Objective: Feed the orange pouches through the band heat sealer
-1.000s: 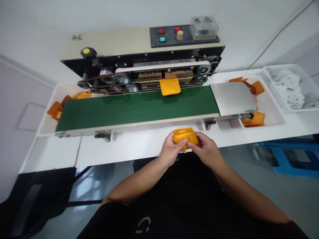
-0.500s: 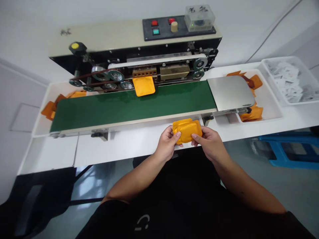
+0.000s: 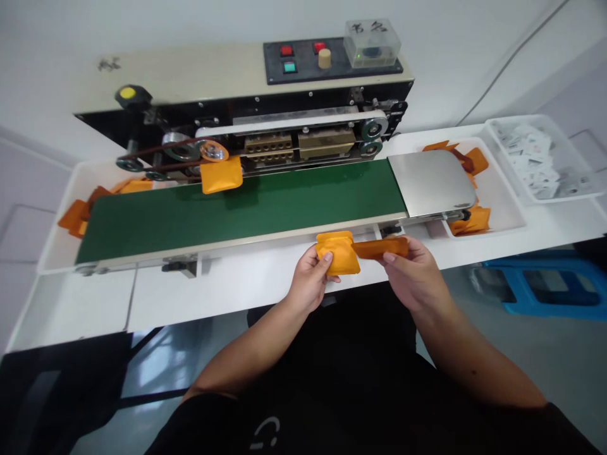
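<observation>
My left hand (image 3: 310, 275) is closed on a small orange pouch (image 3: 342, 256), its thumb across the front. To the right, my right hand (image 3: 416, 268) pinches another orange pouch (image 3: 382, 248), tilted so that it shows narrow and darker. The two pouches meet or overlap near their edges, in front of the belt. Beyond them, a third orange pouch (image 3: 222, 175) hangs from the rollers of the band sealing machine (image 3: 190, 82), over the green conveyor belt (image 3: 246, 212). My fingers behind the pouches are partly hidden.
A white bin (image 3: 512, 215) of orange pouches stands under the metal plate (image 3: 431, 183) at the belt's right end. Beside it is a clear tub (image 3: 590, 189) of white packets. Another white bin (image 3: 50, 246) with pouches sits at the left end. A blue stool (image 3: 512, 306) is at right.
My hands have separated the stacked pouches, the right one now tilted away to the right. On the machine, the pouch has travelled left along the rollers. My view has shifted slightly.
</observation>
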Motion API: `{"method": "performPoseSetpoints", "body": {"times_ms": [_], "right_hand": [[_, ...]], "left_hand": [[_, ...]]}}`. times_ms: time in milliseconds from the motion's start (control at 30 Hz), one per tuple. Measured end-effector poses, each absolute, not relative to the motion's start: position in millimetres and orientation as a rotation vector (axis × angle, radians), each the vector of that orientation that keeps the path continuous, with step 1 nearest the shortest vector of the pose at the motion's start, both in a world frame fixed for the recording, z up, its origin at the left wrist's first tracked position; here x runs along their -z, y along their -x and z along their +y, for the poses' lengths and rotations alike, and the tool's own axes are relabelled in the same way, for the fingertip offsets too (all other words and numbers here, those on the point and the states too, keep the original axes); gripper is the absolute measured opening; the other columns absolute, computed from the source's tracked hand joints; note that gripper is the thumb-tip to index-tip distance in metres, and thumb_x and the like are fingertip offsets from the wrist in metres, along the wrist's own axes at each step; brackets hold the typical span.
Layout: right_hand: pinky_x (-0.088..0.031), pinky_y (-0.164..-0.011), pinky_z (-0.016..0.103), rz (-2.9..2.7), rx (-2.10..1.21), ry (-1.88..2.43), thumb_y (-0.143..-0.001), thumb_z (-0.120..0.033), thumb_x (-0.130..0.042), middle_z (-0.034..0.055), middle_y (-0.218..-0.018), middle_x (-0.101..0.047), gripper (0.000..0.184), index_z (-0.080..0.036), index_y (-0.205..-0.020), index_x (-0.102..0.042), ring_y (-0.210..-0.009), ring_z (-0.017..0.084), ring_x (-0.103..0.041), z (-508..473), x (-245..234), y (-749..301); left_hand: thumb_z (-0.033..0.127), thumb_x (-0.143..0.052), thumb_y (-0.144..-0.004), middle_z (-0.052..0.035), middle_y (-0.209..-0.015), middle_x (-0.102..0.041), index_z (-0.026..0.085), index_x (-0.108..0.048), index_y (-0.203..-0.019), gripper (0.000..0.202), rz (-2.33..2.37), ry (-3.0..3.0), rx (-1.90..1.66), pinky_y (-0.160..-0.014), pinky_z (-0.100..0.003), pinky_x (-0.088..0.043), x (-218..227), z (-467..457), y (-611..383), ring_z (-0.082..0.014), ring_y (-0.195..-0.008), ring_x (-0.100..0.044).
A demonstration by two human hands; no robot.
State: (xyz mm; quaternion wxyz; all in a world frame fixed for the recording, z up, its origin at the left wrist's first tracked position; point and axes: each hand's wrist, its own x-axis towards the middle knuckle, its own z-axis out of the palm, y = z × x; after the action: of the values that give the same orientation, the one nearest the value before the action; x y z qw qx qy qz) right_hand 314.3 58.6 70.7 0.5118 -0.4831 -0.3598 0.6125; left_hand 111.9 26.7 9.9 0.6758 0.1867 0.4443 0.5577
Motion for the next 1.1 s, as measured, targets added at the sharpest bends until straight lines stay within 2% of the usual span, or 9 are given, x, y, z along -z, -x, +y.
{"method": "performPoseSetpoints", "body": {"times_ms": [100, 167, 300, 400, 500, 633, 800, 933, 1100], "right_hand": [[-0.061, -0.101, 0.052, -0.849, -1.505, 1.1, -0.075, -0.05, -0.097, 0.0013, -0.109, -0.076, 0.041, -0.032, -0.092, -0.065, -0.12, 0.032, -0.074, 69, -86, -322], [-0.063, -0.095, 0.049, -0.853, -1.509, 1.093, -0.084, -0.057, -0.089, 0.0014, -0.118, -0.076, 0.036, -0.036, -0.1, -0.065, -0.126, 0.032, -0.072, 78, -95, -329], [-0.055, -0.061, 0.031, -0.92, -1.464, 1.167, -0.097, -0.063, -0.073, 0.0006, -0.102, -0.071, 0.03, -0.038, -0.108, -0.062, -0.087, 0.022, -0.072, 102, -109, -341], [-0.036, -0.044, 0.026, -0.989, -1.51, 1.277, -0.101, -0.066, -0.065, -0.0004, -0.086, -0.064, 0.034, -0.033, -0.101, -0.057, -0.055, 0.013, -0.049, 124, -119, -349], [-0.023, -0.037, 0.023, -0.93, -1.585, 1.287, -0.099, -0.054, -0.073, -0.0024, -0.078, -0.057, 0.031, -0.028, -0.093, -0.057, -0.046, 0.008, -0.031, 150, -129, -353], [-0.038, -0.039, 0.018, -0.88, -1.585, 1.261, -0.093, -0.036, -0.086, -0.0024, -0.075, -0.062, 0.026, -0.024, -0.088, -0.063, -0.051, 0.007, -0.048, 186, -137, -356], [-0.046, -0.055, 0.014, -0.879, -1.514, 1.38, -0.111, -0.015, -0.05, -0.0014, -0.075, -0.069, 0.032, -0.014, -0.084, -0.067, -0.054, 0.001, -0.06, 223, -135, -360], [-0.054, -0.047, 0.013, -0.856, -1.474, 1.39, -0.1, -0.007, -0.071, 0.0008, -0.072, -0.068, 0.02, -0.017, -0.083, -0.065, -0.052, 0.007, -0.062, 240, -128, -357], [-0.057, -0.047, 0.016, -0.891, -1.507, 1.434, -0.102, -0.008, -0.066, 0.0055, -0.071, -0.07, 0.021, -0.018, -0.084, -0.065, -0.056, 0.011, -0.066, 253, -125, -350]], "left_hand": [[0.056, -0.096, -0.079, -0.0042, -0.098, -0.076, 0.02, -0.072, -0.107, 0.051, 1.016, -0.425, -1.259, -0.055, -0.023, -0.058, -7, 26, -109, -0.0169, -0.08, -0.072], [0.055, -0.095, -0.08, -0.0046, -0.1, -0.077, 0.02, -0.072, -0.108, 0.051, 1.021, -0.422, -1.264, -0.055, -0.023, -0.058, -6, 27, -108, -0.0177, -0.081, -0.073], [0.056, -0.096, -0.079, -0.0046, -0.1, -0.077, 0.02, -0.071, -0.109, 0.053, 1.025, -0.432, -1.26, -0.054, -0.022, -0.059, -7, 27, -106, -0.0175, -0.081, -0.074], [0.056, -0.096, -0.079, -0.004, -0.099, -0.077, 0.019, -0.071, -0.108, 0.053, 1.029, -0.435, -1.267, -0.054, -0.021, -0.059, -7, 28, -105, -0.0164, -0.081, -0.074], [0.056, -0.095, -0.08, -0.0037, -0.098, -0.076, 0.019, -0.07, -0.108, 0.053, 1.031, -0.445, -1.276, -0.054, -0.02, -0.059, -5, 28, -103, -0.0156, -0.08, -0.073], [0.055, -0.095, -0.08, -0.0023, -0.093, -0.075, 0.019, -0.07, -0.106, 0.05, 1.043, -0.448, -1.288, -0.054, -0.021, -0.059, -1, 28, -102, -0.0151, -0.077, -0.073], [0.055, -0.094, -0.082, -0.0035, -0.096, -0.076, 0.02, -0.071, -0.105, 0.048, 1.046, -0.459, -1.285, -0.055, -0.022, -0.059, 0, 27, -101, -0.016, -0.077, -0.073], [0.055, -0.094, -0.081, -0.0037, -0.096, -0.076, 0.019, -0.071, -0.105, 0.049, 1.046, -0.466, -1.287, -0.054, -0.022, -0.058, 1, 27, -101, -0.0156, -0.076, -0.071], [0.055, -0.094, -0.082, -0.0035, -0.094, -0.075, 0.019, -0.072, -0.104, 0.048, 1.055, -0.466, -1.28, -0.053, -0.021, -0.057, 1, 28, -100, -0.0138, -0.073, -0.068]]}}
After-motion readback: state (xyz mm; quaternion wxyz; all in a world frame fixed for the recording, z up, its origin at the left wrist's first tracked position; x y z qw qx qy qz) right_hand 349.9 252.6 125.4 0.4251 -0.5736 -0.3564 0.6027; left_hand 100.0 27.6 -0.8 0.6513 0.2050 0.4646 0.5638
